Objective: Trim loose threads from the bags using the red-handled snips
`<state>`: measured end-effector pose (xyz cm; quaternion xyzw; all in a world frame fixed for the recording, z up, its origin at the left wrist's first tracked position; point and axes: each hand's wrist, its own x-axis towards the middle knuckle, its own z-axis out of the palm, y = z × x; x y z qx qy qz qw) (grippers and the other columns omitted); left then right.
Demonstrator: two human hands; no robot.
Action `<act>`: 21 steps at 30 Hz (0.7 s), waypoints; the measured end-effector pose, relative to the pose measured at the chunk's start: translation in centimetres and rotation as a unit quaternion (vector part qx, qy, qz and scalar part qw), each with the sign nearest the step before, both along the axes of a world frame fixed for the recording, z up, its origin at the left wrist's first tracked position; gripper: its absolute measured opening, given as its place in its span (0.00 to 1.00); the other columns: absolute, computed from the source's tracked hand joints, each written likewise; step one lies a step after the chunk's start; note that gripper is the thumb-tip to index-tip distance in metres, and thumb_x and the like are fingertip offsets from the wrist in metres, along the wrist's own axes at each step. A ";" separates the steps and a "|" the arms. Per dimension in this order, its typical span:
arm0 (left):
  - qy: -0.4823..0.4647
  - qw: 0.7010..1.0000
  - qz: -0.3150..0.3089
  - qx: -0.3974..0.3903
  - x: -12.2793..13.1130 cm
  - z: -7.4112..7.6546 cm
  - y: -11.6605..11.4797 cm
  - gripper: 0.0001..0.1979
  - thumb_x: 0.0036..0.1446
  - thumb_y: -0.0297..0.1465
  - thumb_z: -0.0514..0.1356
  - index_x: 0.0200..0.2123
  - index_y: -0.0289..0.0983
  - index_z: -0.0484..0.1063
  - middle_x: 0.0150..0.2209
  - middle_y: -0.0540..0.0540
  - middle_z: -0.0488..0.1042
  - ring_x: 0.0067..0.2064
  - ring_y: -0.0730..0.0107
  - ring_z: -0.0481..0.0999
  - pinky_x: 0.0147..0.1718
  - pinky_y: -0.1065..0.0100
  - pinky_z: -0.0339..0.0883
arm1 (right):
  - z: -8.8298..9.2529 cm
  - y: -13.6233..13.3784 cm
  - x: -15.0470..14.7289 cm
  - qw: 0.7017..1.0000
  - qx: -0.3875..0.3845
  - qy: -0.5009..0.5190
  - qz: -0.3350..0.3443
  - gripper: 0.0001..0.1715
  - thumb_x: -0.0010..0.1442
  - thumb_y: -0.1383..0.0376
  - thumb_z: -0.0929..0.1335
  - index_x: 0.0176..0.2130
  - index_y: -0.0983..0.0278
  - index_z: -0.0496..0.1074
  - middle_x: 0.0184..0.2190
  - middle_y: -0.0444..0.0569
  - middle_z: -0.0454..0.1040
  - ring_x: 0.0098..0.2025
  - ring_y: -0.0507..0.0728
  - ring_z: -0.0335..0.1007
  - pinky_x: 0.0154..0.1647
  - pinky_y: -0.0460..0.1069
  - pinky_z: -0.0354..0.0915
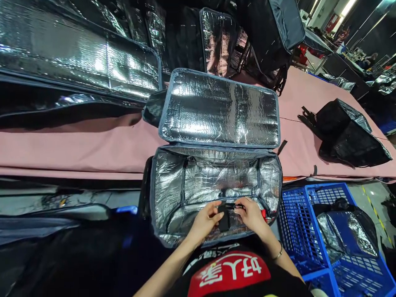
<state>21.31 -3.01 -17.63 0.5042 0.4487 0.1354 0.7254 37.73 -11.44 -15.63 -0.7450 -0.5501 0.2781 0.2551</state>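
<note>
An open insulated bag (173,185) with silver foil lining stands against my body, its lid (219,108) flipped back onto the pink table. Both my hands are inside the bag near its front wall. My left hand (204,222) pinches a small black strap piece (224,219) from the left. My right hand (252,215) pinches the same black piece from the right, fingers closed on it. Something small and red (263,213) shows just beside my right hand.
A pink-covered table (77,148) runs behind the bag, with more foil-lined bags (77,53) piled at the back and a black bag (346,134) lying at the right. A blue plastic crate (297,231) holding another bag stands at my right.
</note>
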 end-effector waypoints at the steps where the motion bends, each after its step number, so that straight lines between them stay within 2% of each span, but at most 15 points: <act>1: -0.003 1.000 0.003 -0.004 0.0 -0.1 0.0 0.29 0.38 0.40 0.60 0.44 0.32 0.62 0.23 0.56 0.59 0.24 0.74 0.62 0.26 0.70 0.59 | 0.1 0.0 0.0 1.000 -0.005 -0.008 0.006 0.12 0.55 0.73 0.67 0.40 0.62 0.70 0.36 0.46 0.70 0.39 0.55 0.67 0.41 0.47 0.61; 5: -0.015 1.000 0.007 -0.010 -0.1 -0.5 0.0 0.29 0.38 0.39 0.61 0.44 0.32 0.63 0.25 0.54 0.62 0.26 0.73 0.64 0.26 0.70 0.59 | 0.5 0.2 -0.3 0.999 -0.018 -0.045 0.013 0.11 0.57 0.72 0.66 0.41 0.62 0.70 0.37 0.47 0.70 0.40 0.55 0.66 0.40 0.47 0.60; 10: -0.028 0.999 0.010 -0.013 -0.2 -0.3 -0.1 0.27 0.40 0.38 0.62 0.44 0.34 0.64 0.26 0.54 0.63 0.27 0.73 0.65 0.27 0.70 0.60 | 0.5 0.6 -0.3 0.999 -0.005 -0.038 0.019 0.09 0.57 0.73 0.66 0.39 0.62 0.71 0.35 0.46 0.71 0.38 0.55 0.67 0.39 0.46 0.60; 16: -0.029 0.999 0.019 -0.020 -0.1 -0.1 -0.1 0.27 0.39 0.39 0.63 0.44 0.34 0.63 0.26 0.54 0.62 0.26 0.74 0.64 0.26 0.71 0.59 | -0.2 0.6 -0.3 1.000 0.019 -0.004 -0.021 0.10 0.56 0.74 0.66 0.38 0.63 0.71 0.33 0.45 0.71 0.38 0.54 0.67 0.40 0.46 0.60; 21: -0.023 0.999 0.015 -0.023 0.0 -0.2 0.0 0.29 0.39 0.39 0.63 0.45 0.33 0.63 0.24 0.55 0.63 0.25 0.75 0.62 0.24 0.72 0.57 | -0.1 0.9 -0.5 1.000 0.002 -0.017 0.008 0.09 0.56 0.73 0.67 0.38 0.62 0.71 0.33 0.44 0.70 0.37 0.54 0.66 0.38 0.46 0.60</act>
